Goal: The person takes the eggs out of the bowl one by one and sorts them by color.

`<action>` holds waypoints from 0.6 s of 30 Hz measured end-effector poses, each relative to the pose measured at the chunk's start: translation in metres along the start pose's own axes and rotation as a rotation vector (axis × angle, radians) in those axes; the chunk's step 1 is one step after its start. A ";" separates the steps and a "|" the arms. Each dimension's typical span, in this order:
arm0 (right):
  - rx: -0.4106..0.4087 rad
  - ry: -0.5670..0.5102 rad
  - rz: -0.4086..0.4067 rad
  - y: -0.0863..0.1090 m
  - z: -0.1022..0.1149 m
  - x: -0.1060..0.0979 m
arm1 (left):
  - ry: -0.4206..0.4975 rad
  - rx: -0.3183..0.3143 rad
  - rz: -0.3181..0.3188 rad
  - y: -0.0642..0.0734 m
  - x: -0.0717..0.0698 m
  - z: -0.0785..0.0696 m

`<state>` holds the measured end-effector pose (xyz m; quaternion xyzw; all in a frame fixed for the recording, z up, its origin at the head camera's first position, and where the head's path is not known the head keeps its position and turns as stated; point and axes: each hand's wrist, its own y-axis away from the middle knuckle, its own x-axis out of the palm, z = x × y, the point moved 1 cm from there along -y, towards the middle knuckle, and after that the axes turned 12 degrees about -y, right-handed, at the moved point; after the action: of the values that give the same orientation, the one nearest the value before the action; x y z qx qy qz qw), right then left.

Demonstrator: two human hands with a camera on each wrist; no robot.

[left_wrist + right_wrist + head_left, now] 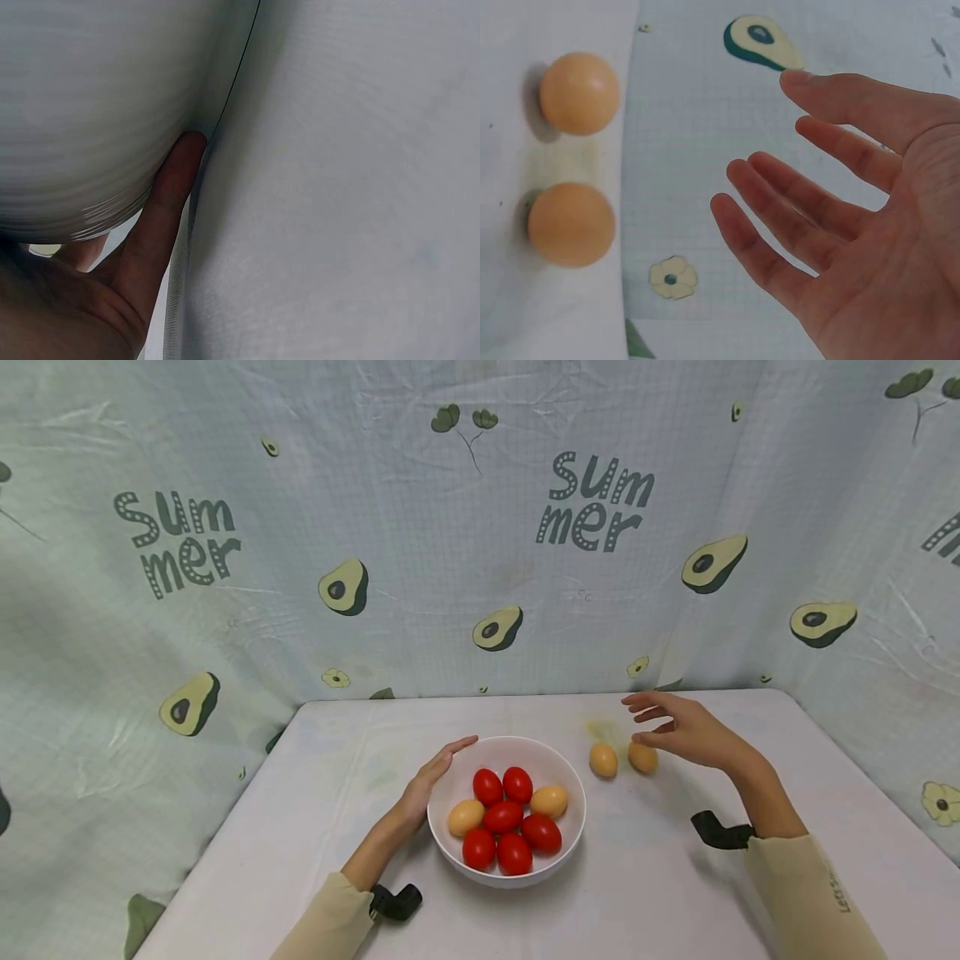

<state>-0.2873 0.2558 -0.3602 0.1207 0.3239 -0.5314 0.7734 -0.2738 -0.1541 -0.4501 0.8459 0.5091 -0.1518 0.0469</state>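
Observation:
A white bowl (504, 749) holds several glossy red oval pieces (503, 817) that look like tomatoes, along with two light brown eggs (549, 802). My left hand (427, 787) rests along the bowl's left side, its fingers extended near the rim; the left wrist view shows a finger (161, 217) lying against the outer wall. Two more brown eggs (603, 761) (571, 225) lie on the table to the right of the bowl. Above the right-hand one hovers my right hand (693, 731), fingers loosely bent and spread with nothing in them, overlapping that egg in the head view.
The white-covered table (390, 727) extends to a cloth backdrop (420, 527) printed with avocados and lettering. More of that cloth hangs at both sides. A black strap-mounted piece (397, 902) sits at the left wrist and another (720, 832) at the right wrist.

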 end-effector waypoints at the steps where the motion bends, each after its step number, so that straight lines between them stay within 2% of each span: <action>1: -0.004 0.005 -0.005 0.000 0.003 0.001 | 0.000 0.001 -0.001 0.000 0.000 0.000; 9: -0.100 0.041 -0.035 -0.003 0.024 0.011 | 0.001 -0.007 -0.011 0.001 0.001 -0.001; 18: -0.133 0.045 -0.029 -0.004 0.043 0.026 | -0.011 -0.001 -0.015 0.001 0.001 -0.001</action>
<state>-0.2691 0.2116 -0.3432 0.0764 0.3774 -0.5171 0.7644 -0.2721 -0.1534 -0.4490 0.8412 0.5153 -0.1564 0.0489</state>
